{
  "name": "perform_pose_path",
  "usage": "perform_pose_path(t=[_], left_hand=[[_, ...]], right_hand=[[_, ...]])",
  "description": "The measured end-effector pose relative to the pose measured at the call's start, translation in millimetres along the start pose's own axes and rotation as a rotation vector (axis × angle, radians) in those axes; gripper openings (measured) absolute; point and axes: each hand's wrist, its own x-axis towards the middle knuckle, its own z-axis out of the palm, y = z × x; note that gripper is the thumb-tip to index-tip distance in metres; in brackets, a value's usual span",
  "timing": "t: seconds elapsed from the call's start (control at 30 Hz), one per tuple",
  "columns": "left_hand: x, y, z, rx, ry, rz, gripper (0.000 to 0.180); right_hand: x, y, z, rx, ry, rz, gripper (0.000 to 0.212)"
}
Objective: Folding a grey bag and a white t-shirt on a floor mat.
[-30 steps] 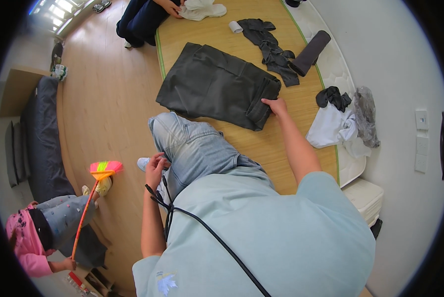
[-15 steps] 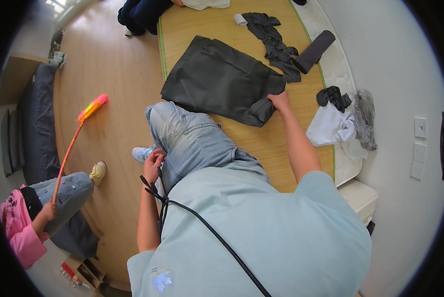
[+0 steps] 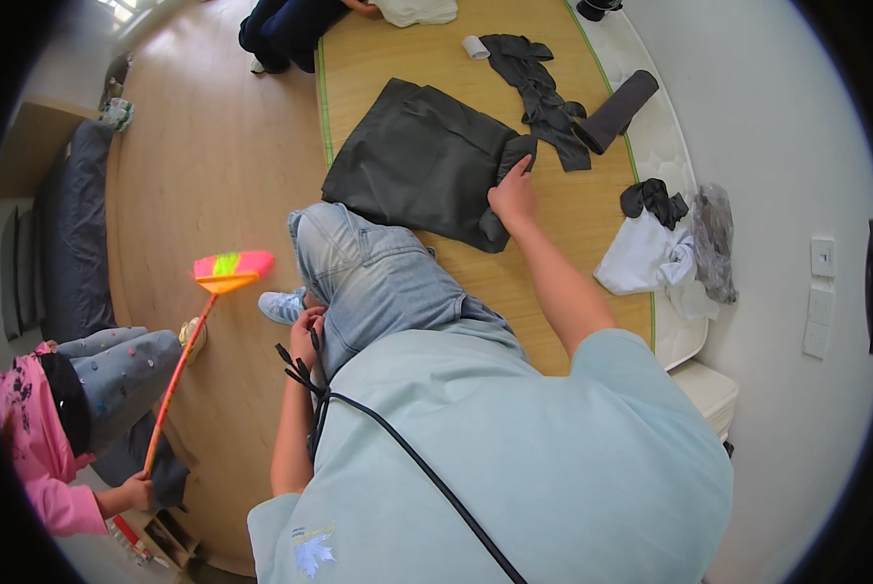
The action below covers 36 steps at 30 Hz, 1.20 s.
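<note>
A dark grey piece of cloth (image 3: 407, 161) lies spread flat on the yellow mat, its right end folded over into a thick roll (image 3: 516, 156). On that rolled end is my right hand (image 3: 514, 198), closed on the fabric with the index finger laid along it. Beside my bent knee, my left hand (image 3: 307, 334) rests against the leg of my light blue jeans (image 3: 359, 258). Its fingers are loosely bent and nothing shows in them.
Beyond the cloth lie a crumpled dark garment (image 3: 539, 92), a white roll (image 3: 474, 47) and a dark rolled cloth (image 3: 617, 112). White fabric (image 3: 641, 253) and a plastic bag (image 3: 714, 243) sit by the wall. At left, a person in pink holds a broom (image 3: 224, 271); another person's legs (image 3: 281, 34) show far off.
My right hand has moved left with the cloth's right end, which is now folded further inward. My left hand's fingers have drawn in against my leg. The broom has swung right and nearer.
</note>
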Motion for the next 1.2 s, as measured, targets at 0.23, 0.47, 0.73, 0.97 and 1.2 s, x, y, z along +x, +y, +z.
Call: perform_pose_path(t=[0.23, 0.47, 0.73, 0.97, 1.2], left_hand=[[-7.3, 0.1, 1.8, 0.02, -0.002, -0.028, 0.021], [-3.8, -1.6, 2.7, 0.027, 0.002, -0.008, 0.021], [-6.0, 6.0, 6.1, 0.024, 0.009, -0.067, 0.023], [-5.9, 2.4, 6.1, 0.067, 0.027, -0.035, 0.021], [-11.4, -12.3, 6.1, 0.098, 0.084, -0.033, 0.02]], right_hand=[[-3.6, -13.6, 8.7, 0.113, -0.068, -0.061, 0.093], [30.2, 12.6, 38.5, 0.227, -0.146, -0.117, 0.085], [-4.2, 22.1, 49.1, -0.273, 0.456, -0.542, 0.057], [-12.4, -4.3, 74.2, -0.128, 0.312, -0.623, 0.061], [-17.7, -4.7, 80.3, -0.122, 0.389, -0.573, 0.062]])
